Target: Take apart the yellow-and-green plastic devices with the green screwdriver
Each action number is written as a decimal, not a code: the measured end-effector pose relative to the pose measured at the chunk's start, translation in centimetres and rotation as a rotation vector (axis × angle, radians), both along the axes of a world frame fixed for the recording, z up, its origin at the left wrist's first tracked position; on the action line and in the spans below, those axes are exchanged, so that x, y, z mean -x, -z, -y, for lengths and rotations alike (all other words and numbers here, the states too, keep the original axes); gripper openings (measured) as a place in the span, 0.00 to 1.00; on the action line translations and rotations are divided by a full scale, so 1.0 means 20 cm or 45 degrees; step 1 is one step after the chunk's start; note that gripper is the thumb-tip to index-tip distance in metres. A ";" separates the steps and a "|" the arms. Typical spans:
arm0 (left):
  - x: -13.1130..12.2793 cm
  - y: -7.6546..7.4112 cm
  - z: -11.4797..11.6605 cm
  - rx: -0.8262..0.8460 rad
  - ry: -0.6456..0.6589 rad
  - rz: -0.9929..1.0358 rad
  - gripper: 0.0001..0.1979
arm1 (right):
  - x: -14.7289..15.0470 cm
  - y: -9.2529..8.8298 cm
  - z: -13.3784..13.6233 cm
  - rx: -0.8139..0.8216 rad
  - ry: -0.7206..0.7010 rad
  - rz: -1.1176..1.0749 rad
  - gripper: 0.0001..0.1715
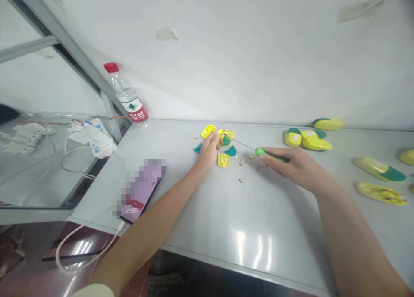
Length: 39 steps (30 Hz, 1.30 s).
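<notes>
My right hand [293,165] is closed round a green-handled screwdriver [262,151], whose thin shaft points left to a small yellow and teal plastic part [225,138]. My left hand [208,150] rests on the table with its fingers pinched on that part. Around it lie loose pieces: a yellow shell [207,131], a yellow piece [223,160], teal pieces [230,151] and a few small brass screws [241,180].
Yellow and green toy bodies lie to the right [312,140], [380,169], [381,193]. A red-capped water bottle [127,96] leans at the wall corner. A phone [139,190] on a white cable lies near the left table edge [97,176]. White chargers sit on the lower shelf [93,139].
</notes>
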State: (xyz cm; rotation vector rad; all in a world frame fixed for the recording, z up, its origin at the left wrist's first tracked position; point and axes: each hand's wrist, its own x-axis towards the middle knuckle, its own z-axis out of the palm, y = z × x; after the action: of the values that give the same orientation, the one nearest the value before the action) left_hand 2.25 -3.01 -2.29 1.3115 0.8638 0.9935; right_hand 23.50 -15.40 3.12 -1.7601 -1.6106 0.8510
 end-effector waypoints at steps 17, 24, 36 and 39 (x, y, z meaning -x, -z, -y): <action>-0.02 0.02 0.01 -0.069 -0.123 -0.114 0.21 | -0.01 0.09 -0.04 -0.217 0.118 0.135 0.28; -0.02 -0.02 0.03 -0.108 -0.096 -0.156 0.23 | 0.00 0.01 -0.01 0.026 -0.035 0.119 0.32; -0.02 -0.01 0.03 -0.118 -0.100 -0.183 0.21 | -0.03 0.00 0.00 0.046 -0.022 0.116 0.31; -0.02 -0.01 0.03 -0.130 -0.107 -0.188 0.20 | -0.02 0.02 0.00 -0.052 0.094 0.130 0.27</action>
State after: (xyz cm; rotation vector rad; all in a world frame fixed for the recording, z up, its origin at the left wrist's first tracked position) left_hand 2.68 -3.62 -2.11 1.4590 0.9982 1.0270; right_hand 23.93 -15.40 2.75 -1.8487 -1.6055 0.6996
